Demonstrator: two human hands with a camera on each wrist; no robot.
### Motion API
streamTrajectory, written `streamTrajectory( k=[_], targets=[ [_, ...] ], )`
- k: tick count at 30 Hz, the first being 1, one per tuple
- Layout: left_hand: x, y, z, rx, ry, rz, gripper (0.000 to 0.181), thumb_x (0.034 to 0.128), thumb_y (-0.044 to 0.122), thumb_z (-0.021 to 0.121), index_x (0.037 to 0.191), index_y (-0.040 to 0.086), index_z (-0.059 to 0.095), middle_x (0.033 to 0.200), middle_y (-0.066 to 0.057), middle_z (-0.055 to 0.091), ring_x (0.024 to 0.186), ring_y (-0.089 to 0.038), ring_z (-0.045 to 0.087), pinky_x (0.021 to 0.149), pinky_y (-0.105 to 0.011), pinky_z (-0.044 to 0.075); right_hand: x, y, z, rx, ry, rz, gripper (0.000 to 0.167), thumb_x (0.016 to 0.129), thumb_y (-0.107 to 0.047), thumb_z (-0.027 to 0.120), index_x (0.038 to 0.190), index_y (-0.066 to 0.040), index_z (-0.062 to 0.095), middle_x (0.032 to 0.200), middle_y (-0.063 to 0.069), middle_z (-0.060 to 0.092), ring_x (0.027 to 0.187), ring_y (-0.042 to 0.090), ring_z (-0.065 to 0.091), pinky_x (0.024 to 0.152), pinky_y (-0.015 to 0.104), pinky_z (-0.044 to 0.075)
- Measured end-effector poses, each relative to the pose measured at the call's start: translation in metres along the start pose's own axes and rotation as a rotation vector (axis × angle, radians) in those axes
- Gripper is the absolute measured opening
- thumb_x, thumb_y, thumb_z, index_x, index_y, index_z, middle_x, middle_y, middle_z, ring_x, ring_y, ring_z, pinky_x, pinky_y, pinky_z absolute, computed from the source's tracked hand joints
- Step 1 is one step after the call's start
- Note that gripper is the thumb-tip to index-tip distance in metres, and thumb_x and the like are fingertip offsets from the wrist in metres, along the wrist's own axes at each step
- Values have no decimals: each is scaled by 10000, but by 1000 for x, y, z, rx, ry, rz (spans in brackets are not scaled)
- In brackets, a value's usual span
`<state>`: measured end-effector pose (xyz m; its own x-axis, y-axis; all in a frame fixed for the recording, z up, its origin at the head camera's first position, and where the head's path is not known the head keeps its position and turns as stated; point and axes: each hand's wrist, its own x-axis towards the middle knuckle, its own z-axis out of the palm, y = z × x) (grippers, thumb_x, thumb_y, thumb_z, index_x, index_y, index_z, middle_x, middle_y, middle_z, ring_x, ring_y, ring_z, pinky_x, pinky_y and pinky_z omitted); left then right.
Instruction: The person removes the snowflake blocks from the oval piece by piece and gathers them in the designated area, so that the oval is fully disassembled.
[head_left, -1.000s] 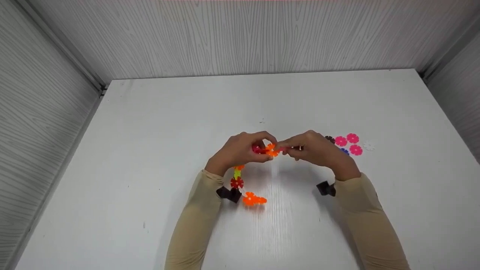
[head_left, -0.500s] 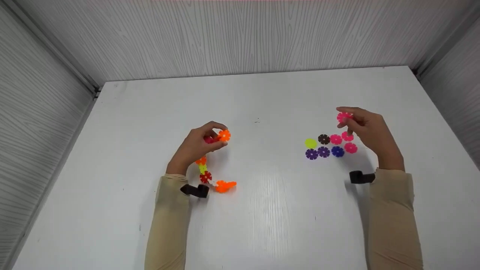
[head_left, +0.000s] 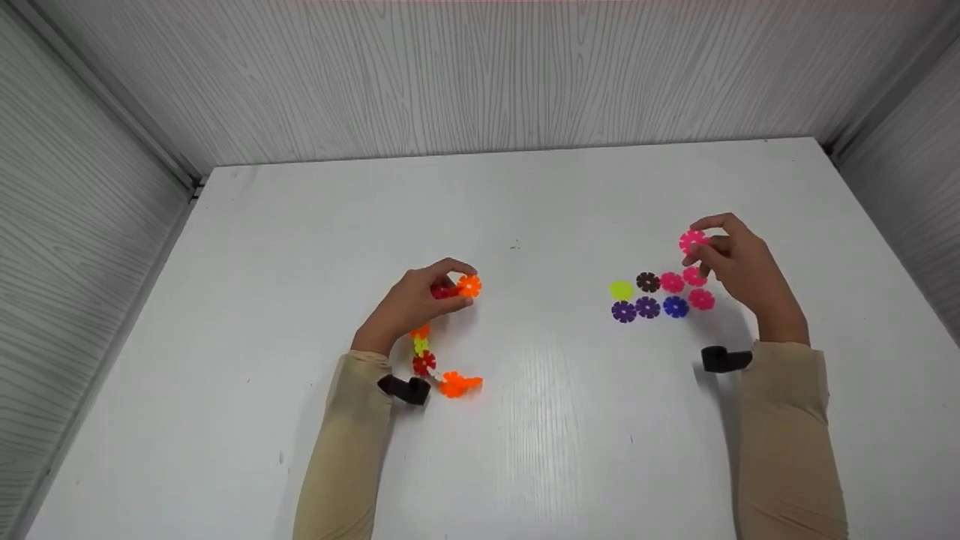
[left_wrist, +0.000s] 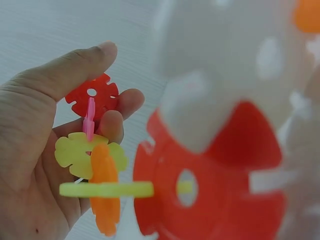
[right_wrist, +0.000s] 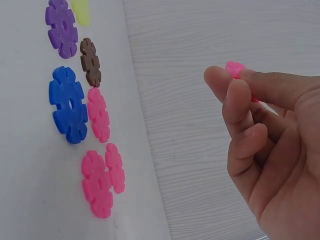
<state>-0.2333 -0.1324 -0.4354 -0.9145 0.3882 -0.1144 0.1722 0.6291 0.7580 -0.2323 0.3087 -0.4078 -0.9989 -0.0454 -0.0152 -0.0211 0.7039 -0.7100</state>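
My left hand [head_left: 412, 300] holds one end of a chain of interlocking flower-shaped plastic discs. At that end an orange disc [head_left: 469, 286] sticks out past thumb and fingertips; the rest, with a lower orange disc [head_left: 452, 385], hangs below the hand. In the left wrist view a red disc [left_wrist: 105, 92] lies between thumb and fingers, with a yellow disc [left_wrist: 72, 152] nearer the palm. My right hand [head_left: 746, 262] pinches a loose pink disc [head_left: 691, 240] above the table, mostly hidden by fingers in the right wrist view.
On the white table [head_left: 555, 420], beneath the right hand, lie several loose discs: a yellow one [head_left: 621, 290], a brown one [head_left: 648, 282], a blue one [head_left: 676, 307], purple ones [head_left: 623, 311] and pink ones [head_left: 701, 300]. A grey wood-grain panel [head_left: 480, 82] stands behind the table.
My hands met around the orange disc a second ago and have since parted. The right went right with a pink disc; the left went left with the chain, then slightly back right.
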Motion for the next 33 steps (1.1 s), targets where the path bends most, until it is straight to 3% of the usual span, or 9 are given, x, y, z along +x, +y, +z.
streamTrajectory(
  k=[5, 13, 21, 33],
  targets=[
    [1, 2, 4, 0, -30, 16, 389, 904, 285, 677, 1273, 336, 563, 1004, -41, 620, 938, -208, 546, 793, -310, 482, 1, 2, 4, -6, -44, -24, 342, 1024, -243, 450, 1355, -164, 422, 1039, 174, 661, 812, 256, 584, 679, 224, 476],
    [1, 2, 6, -15, -40, 34, 383, 923, 252, 647, 1288, 329, 562, 1020, -43, 636, 956, -203, 563, 814, -316, 498, 3, 4, 10, -16, -86, -67, 376, 1024, -192, 444, 1399, -185, 425, 1050, 172, 654, 835, 255, 580, 691, 204, 467],
    [3, 0, 7, -7, -38, 34, 398, 926, 257, 646, 1307, 317, 550, 1041, -51, 640, 957, -207, 566, 838, -330, 506, 10, 4, 22, -12, -170, 38, 371, 1025, -252, 450, 1352, -98, 367, 1066, 169, 659, 846, 232, 582, 719, 294, 479],
    [3, -1, 8, -11, -35, 26, 383, 929, 262, 641, 1297, 324, 555, 1023, -46, 635, 938, -208, 558, 804, -309, 495, 17, 13, 29, 22, -148, 116, 402, 1021, -220, 444, 1395, -96, 366, 1087, 181, 628, 822, 172, 578, 680, 248, 464]
  ],
)
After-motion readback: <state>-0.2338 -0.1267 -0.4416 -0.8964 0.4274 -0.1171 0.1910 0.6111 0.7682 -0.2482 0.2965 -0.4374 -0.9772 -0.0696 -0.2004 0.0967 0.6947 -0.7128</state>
